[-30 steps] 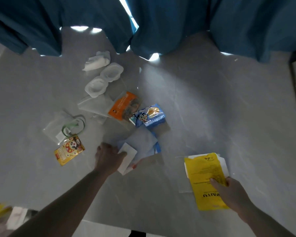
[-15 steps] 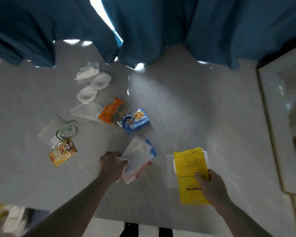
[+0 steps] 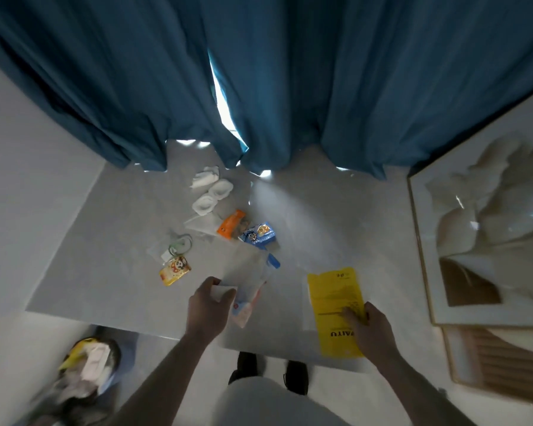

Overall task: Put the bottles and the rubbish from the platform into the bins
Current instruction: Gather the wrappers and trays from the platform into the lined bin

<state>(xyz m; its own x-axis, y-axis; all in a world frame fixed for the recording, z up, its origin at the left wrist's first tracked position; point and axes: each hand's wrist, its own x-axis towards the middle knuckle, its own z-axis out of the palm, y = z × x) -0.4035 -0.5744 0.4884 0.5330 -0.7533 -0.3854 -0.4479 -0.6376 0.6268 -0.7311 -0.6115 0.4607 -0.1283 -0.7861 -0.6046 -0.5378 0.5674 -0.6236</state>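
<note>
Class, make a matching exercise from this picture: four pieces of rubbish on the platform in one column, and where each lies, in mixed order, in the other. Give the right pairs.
Things
1. yellow packet
2. white paper
3. blue snack bag
4. panda pouch

Places
A. beside the orange wrapper, mid-platform
B. pinched by the left hand
C. under the right hand, at the near edge
D. left of the left hand, below the green-ringed clear bag

Pairs: 1-C, 2-B, 3-A, 4-D
</note>
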